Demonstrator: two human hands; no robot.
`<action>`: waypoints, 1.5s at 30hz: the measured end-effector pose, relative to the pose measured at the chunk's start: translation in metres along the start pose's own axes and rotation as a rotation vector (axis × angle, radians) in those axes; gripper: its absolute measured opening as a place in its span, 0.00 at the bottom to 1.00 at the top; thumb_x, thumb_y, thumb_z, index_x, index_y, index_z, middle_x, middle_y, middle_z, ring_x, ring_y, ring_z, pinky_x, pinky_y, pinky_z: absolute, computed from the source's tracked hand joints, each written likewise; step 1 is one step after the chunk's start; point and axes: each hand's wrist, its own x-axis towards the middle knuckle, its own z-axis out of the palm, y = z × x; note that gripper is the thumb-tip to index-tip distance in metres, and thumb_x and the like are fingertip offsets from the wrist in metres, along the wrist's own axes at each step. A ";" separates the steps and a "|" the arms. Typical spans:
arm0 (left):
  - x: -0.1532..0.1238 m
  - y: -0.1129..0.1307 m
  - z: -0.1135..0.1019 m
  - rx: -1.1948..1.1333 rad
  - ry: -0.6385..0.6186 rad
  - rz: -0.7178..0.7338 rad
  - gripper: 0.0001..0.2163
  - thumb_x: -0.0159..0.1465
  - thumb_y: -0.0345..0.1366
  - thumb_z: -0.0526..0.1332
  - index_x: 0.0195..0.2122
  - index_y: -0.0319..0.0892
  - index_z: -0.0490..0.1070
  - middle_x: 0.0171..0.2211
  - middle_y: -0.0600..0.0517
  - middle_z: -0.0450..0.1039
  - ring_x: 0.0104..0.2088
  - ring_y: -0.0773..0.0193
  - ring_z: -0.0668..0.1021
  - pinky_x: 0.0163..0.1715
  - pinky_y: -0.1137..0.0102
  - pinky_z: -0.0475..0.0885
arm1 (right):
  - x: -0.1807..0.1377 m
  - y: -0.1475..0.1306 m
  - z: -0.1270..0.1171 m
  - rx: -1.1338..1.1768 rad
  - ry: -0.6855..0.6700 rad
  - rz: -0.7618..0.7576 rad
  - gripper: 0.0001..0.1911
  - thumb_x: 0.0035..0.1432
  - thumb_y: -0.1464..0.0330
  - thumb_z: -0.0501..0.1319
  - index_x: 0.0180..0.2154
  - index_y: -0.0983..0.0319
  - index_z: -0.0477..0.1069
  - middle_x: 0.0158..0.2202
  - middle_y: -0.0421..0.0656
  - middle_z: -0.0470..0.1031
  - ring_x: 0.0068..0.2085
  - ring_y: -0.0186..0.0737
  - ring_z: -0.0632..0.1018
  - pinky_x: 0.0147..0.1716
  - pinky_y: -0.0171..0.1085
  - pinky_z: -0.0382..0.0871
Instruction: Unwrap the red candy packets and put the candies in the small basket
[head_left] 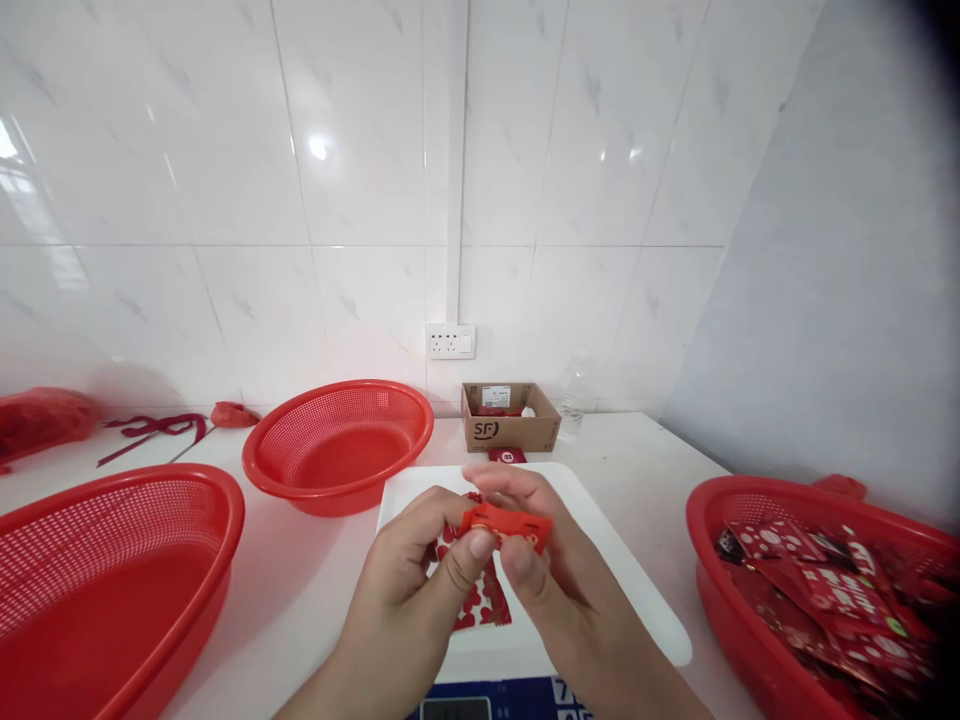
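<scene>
My left hand [409, 580] and my right hand [559, 570] meet over a white tray [637, 590] that lies on a scale. Together they pinch a small red folded packet [510, 525] between thumbs and fingers. Below it, partly hidden by my left hand, a red-and-white patterned wrapper [480, 605] hangs or lies on the tray. The scale's display [455, 708] shows at the bottom edge.
An empty red basket [112, 590] sits at the left, another empty red basket [341, 445] behind it. A red basket [817, 600] at the right holds several red packets. A cardboard box [510, 418], a clear bottle [574, 395], red bags and ribbons [157, 428] line the tiled wall.
</scene>
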 end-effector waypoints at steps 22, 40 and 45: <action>0.000 0.002 -0.001 -0.024 -0.003 0.003 0.16 0.66 0.49 0.58 0.32 0.42 0.72 0.28 0.55 0.68 0.28 0.68 0.69 0.28 0.73 0.65 | 0.003 -0.008 -0.001 -0.251 0.038 -0.254 0.13 0.67 0.66 0.55 0.28 0.60 0.63 0.25 0.35 0.63 0.27 0.32 0.66 0.27 0.32 0.61; -0.006 0.000 0.000 0.268 -0.037 0.223 0.16 0.72 0.41 0.47 0.30 0.43 0.67 0.28 0.53 0.67 0.29 0.65 0.70 0.31 0.71 0.65 | 0.003 -0.011 -0.003 -0.258 -0.022 -0.132 0.20 0.63 0.58 0.59 0.23 0.60 0.58 0.22 0.34 0.60 0.24 0.32 0.62 0.23 0.33 0.56; -0.008 -0.001 -0.001 0.257 -0.056 0.238 0.18 0.72 0.46 0.46 0.31 0.43 0.67 0.28 0.53 0.67 0.28 0.64 0.70 0.30 0.71 0.64 | 0.004 -0.016 -0.001 -0.321 -0.022 -0.273 0.16 0.64 0.68 0.56 0.24 0.60 0.57 0.22 0.34 0.59 0.24 0.32 0.63 0.25 0.34 0.58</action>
